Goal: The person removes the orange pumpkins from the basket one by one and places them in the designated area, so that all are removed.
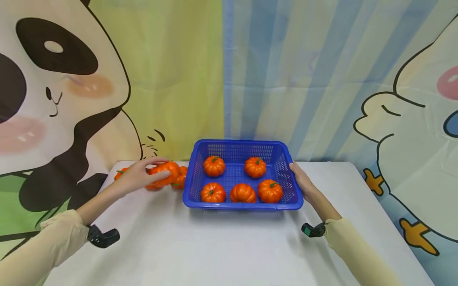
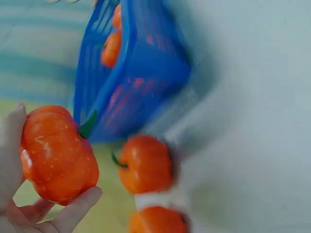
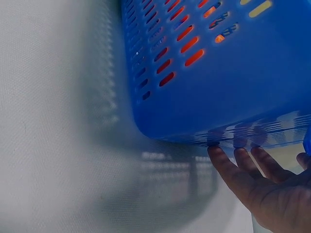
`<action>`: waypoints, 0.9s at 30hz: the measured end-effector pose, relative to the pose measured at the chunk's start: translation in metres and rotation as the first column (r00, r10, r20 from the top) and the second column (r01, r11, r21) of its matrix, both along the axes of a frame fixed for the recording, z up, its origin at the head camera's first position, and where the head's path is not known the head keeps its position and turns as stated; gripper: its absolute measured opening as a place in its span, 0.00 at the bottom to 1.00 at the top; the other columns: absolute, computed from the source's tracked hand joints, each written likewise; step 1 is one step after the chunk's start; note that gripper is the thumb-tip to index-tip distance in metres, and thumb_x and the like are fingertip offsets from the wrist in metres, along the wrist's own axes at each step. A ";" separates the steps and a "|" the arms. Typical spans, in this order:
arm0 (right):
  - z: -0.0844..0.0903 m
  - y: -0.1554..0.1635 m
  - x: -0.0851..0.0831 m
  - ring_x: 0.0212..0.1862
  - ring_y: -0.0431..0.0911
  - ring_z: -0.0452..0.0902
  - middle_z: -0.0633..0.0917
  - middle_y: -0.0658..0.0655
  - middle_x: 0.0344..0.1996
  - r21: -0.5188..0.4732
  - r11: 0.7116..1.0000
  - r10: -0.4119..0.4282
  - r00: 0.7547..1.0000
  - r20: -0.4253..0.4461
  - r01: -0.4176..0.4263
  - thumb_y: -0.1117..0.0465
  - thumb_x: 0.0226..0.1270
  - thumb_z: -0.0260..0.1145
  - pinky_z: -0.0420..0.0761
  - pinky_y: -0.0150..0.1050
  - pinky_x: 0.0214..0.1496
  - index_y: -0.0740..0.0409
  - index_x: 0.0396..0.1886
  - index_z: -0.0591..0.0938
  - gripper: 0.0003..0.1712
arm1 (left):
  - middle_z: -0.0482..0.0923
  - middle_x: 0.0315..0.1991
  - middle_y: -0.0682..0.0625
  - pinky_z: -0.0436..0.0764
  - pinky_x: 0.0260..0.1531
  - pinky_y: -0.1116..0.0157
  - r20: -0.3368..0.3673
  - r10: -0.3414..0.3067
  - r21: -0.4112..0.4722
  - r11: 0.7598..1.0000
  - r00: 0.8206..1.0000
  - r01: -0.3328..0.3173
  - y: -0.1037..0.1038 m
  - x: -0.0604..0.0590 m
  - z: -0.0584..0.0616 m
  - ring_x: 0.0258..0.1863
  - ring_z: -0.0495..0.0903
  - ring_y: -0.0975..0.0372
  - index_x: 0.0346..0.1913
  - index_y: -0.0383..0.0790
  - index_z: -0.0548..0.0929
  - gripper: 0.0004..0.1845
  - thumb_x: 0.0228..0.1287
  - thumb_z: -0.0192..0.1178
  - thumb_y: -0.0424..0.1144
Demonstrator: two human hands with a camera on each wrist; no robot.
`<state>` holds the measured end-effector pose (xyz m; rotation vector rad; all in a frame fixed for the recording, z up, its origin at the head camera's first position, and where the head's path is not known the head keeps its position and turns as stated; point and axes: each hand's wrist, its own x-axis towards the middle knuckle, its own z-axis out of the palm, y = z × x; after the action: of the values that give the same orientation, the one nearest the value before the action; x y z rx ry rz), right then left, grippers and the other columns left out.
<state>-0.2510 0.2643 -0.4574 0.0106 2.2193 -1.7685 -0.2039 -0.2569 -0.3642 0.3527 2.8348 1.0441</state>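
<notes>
A pumpkin [image 1: 165, 173] is clasped in the left grip [image 1: 137, 176]; the basket [image 1: 295, 198] is steadied by flat right fingers [image 3: 243, 170]. A loose hold could, seemingly, drop it onto the bench [image 1: 214, 246].

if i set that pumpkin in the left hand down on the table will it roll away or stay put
The pumpkin is squat and ribbed, so it would probably settle flat, as the five in the basket do. On its side it might wobble. The left hand holds it with just a few fingers, which suggests it is light. Its glossy skin could be a little slippery.
</notes>
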 end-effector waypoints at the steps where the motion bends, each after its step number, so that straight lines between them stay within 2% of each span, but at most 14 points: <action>1: 0.000 0.000 0.000 0.70 0.63 0.61 0.54 0.67 0.76 0.001 1.000 0.001 1.000 0.002 -0.001 0.35 0.76 0.32 0.67 0.53 0.71 0.43 0.78 0.34 0.40 | 0.75 0.60 0.36 0.84 0.44 0.54 -0.004 0.025 -0.005 1.000 1.000 -0.025 -0.010 0.005 -0.004 0.52 0.79 0.44 0.65 0.42 0.74 0.33 0.62 0.62 0.57; 3: -0.001 0.000 0.000 0.71 0.64 0.60 0.53 0.67 0.76 -0.013 1.000 0.000 1.000 0.002 0.000 0.35 0.76 0.32 0.65 0.55 0.72 0.43 0.78 0.34 0.40 | 0.73 0.62 0.35 0.82 0.47 0.49 -0.010 0.067 -0.007 0.998 0.998 -0.067 -0.030 0.015 -0.013 0.55 0.75 0.42 0.66 0.41 0.72 0.33 0.63 0.62 0.56; 5: -0.001 -0.001 0.000 0.72 0.64 0.58 0.51 0.67 0.76 -0.026 1.000 0.001 1.000 0.002 -0.001 0.35 0.76 0.33 0.61 0.58 0.73 0.43 0.78 0.34 0.40 | 0.73 0.61 0.33 0.81 0.45 0.49 -0.015 0.119 -0.024 0.993 0.993 -0.119 -0.049 0.024 -0.023 0.54 0.72 0.42 0.66 0.40 0.71 0.34 0.64 0.61 0.56; 8: -0.001 -0.002 0.000 0.73 0.65 0.56 0.50 0.67 0.77 -0.033 0.999 0.002 1.000 0.002 -0.002 0.35 0.76 0.33 0.58 0.59 0.74 0.43 0.78 0.33 0.40 | 0.70 0.59 0.30 0.82 0.37 0.58 -0.008 0.175 -0.030 0.984 0.984 -0.176 -0.074 0.037 -0.037 0.48 0.73 0.44 0.67 0.34 0.69 0.35 0.65 0.61 0.53; 11: -0.002 -0.002 0.000 0.73 0.65 0.57 0.51 0.66 0.77 -0.031 0.999 -0.009 1.000 0.014 0.010 0.35 0.76 0.33 0.59 0.59 0.74 0.42 0.78 0.34 0.40 | 0.71 0.57 0.28 0.78 0.29 0.71 -0.014 0.206 -0.051 0.977 0.978 -0.207 -0.093 0.046 -0.052 0.44 0.74 0.47 0.67 0.31 0.67 0.36 0.65 0.62 0.52; 13: -0.003 -0.002 0.000 0.73 0.65 0.57 0.51 0.66 0.77 -0.035 0.999 -0.012 1.000 0.017 0.013 0.35 0.76 0.33 0.59 0.59 0.74 0.42 0.78 0.33 0.40 | 0.70 0.59 0.28 0.78 0.29 0.74 -0.018 0.217 -0.054 0.974 0.976 -0.218 -0.103 0.050 -0.059 0.45 0.75 0.48 0.68 0.31 0.67 0.37 0.65 0.62 0.52; 16: -0.003 -0.003 0.001 0.73 0.64 0.57 0.51 0.66 0.77 -0.036 0.999 -0.015 1.000 0.018 0.016 0.36 0.76 0.33 0.59 0.58 0.74 0.42 0.78 0.34 0.39 | 0.70 0.58 0.29 0.77 0.28 0.73 -0.024 0.245 -0.062 0.967 0.969 -0.246 -0.115 0.054 -0.064 0.40 0.75 0.58 0.69 0.33 0.67 0.36 0.65 0.61 0.53; 20: -0.002 -0.003 0.001 0.74 0.63 0.56 0.49 0.64 0.77 -0.026 0.999 -0.019 1.000 0.006 0.019 0.36 0.76 0.33 0.57 0.58 0.75 0.42 0.78 0.34 0.39 | 0.72 0.57 0.30 0.75 0.28 0.68 -0.015 0.264 -0.055 0.963 0.964 -0.265 -0.125 0.058 -0.067 0.34 0.67 0.74 0.70 0.37 0.66 0.35 0.66 0.59 0.53; 23: -0.001 -0.003 0.001 0.74 0.63 0.55 0.49 0.65 0.77 -0.028 0.999 -0.017 1.000 0.003 0.017 0.36 0.77 0.33 0.56 0.58 0.76 0.42 0.78 0.33 0.39 | 0.72 0.57 0.30 0.72 0.28 0.69 -0.018 0.283 -0.044 0.958 0.959 -0.284 -0.127 0.059 -0.069 0.33 0.65 0.75 0.69 0.37 0.67 0.35 0.66 0.59 0.53; 25: -0.001 -0.002 0.001 0.73 0.63 0.56 0.50 0.65 0.77 -0.032 0.999 -0.016 1.000 0.004 0.016 0.36 0.77 0.32 0.57 0.58 0.75 0.42 0.78 0.34 0.38 | 0.72 0.57 0.30 0.73 0.26 0.70 -0.019 0.301 -0.039 0.953 0.954 -0.301 -0.128 0.059 -0.071 0.32 0.67 0.72 0.69 0.37 0.66 0.35 0.66 0.59 0.53; 27: -0.001 -0.002 0.001 0.73 0.63 0.56 0.50 0.65 0.77 -0.035 0.999 -0.019 1.000 0.007 0.019 0.36 0.77 0.33 0.57 0.58 0.75 0.42 0.78 0.34 0.39 | 0.70 0.59 0.29 0.74 0.27 0.72 0.003 0.312 -0.029 0.950 0.950 -0.312 -0.126 0.059 -0.072 0.36 0.72 0.66 0.69 0.36 0.64 0.36 0.66 0.59 0.54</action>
<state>-0.2504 0.2620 -0.4583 0.0303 2.1899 -1.8145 -0.1445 -0.3834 -0.4366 -0.1089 2.9593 1.0480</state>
